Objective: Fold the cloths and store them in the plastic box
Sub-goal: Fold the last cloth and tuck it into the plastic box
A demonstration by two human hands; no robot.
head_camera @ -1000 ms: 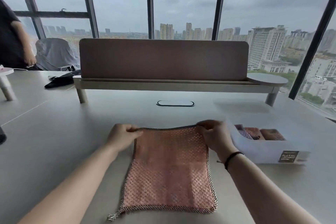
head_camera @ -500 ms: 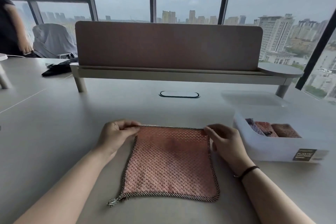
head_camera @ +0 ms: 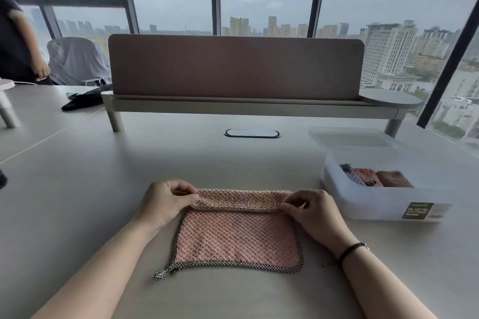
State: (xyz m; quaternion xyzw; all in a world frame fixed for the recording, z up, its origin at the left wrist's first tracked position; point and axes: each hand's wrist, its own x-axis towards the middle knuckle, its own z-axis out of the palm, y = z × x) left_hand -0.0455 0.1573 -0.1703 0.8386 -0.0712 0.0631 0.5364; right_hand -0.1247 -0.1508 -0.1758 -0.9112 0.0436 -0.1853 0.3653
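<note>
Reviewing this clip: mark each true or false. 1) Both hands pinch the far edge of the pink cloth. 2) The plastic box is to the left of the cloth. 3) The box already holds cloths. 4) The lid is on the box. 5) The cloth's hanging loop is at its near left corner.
1) True: the left hand and right hand each pinch a far corner of the pink cloth, with the far edge turned over toward the person.
2) False: the plastic box sits to the right of the cloth.
3) True: folded cloths lie inside it.
4) False: the box is open; the lid lies on the table behind it.
5) True: the loop sticks out at the near left corner.
</note>
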